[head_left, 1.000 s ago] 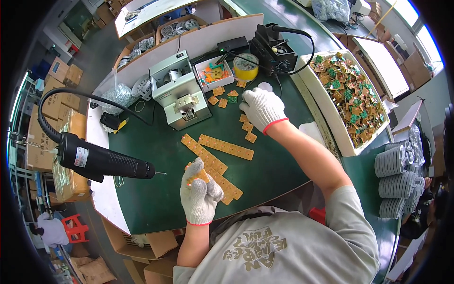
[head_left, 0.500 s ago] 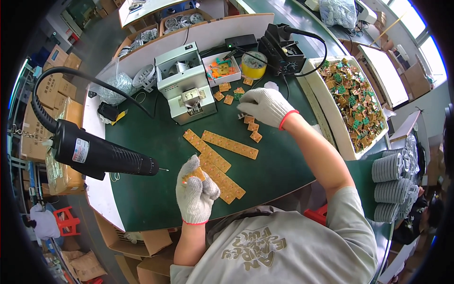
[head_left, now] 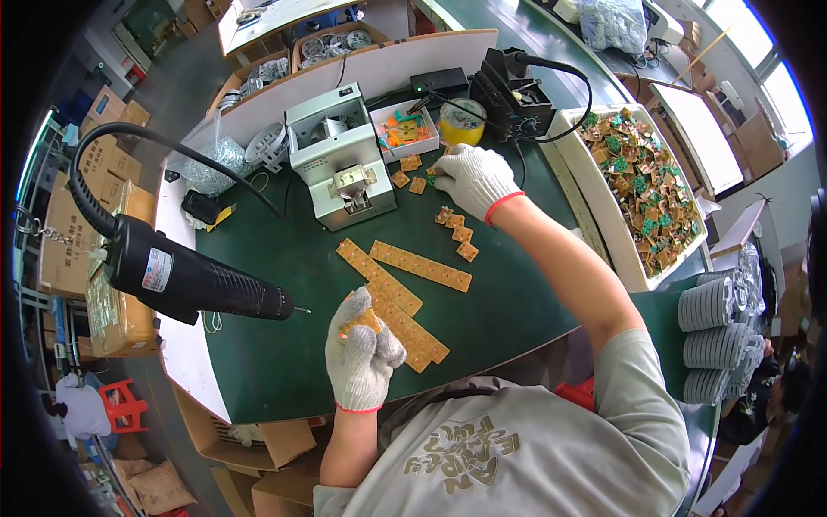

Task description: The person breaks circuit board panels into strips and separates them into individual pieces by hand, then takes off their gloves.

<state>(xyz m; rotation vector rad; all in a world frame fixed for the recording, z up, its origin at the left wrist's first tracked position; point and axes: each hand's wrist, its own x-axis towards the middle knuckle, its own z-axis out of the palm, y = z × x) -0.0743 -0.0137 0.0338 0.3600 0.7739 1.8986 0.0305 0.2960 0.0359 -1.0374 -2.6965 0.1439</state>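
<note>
**left hand pinches a board, right hand down among loose squares**

clock laid over the view, twelve at the far edge. step in hand looks like sorting or gathering small circuit pieces. left hand [head_left: 355, 366], gloved, at seven, is curled closed round an orange-brown board [head_left: 362, 322], thumb against fingers. right hand [head_left: 476, 183], also gloved, at one, has fingers bent and pointing down, tips right by a green square [head_left: 431, 181]; partly closed, can't tell if it grips anything. next move probably calls for a fine fingertip pinch: squares are thin, flat, and glove fabric is bulky.

more loose squares [head_left: 462, 233] run in a short row at two, just below the right hand; others sit near twelve. perforated-looking board strips [head_left: 420, 265] lie around centre and towards six, some overlapping, beside the left hand.

desk [head_left: 276, 370]: dark green top. silver machine [head_left: 340, 172] at eleven, white box [head_left: 413, 152] of orange bits at twelve, yellow tin [head_left: 463, 135] and black soldering station [head_left: 525, 121] towards one. white tray [head_left: 644, 274] heaped with boards between two and three; grey stacked parts [head_left: 708, 349] between three and four. black electric screwdriver [head_left: 198, 276] hangs at nine, tip towards centre.

room: workshop, cartons [head_left: 69, 241] at nine, red stool [head_left: 125, 409] and a seated person [head_left: 83, 407] at eight, bright windows [head_left: 780, 95] at two.
</note>
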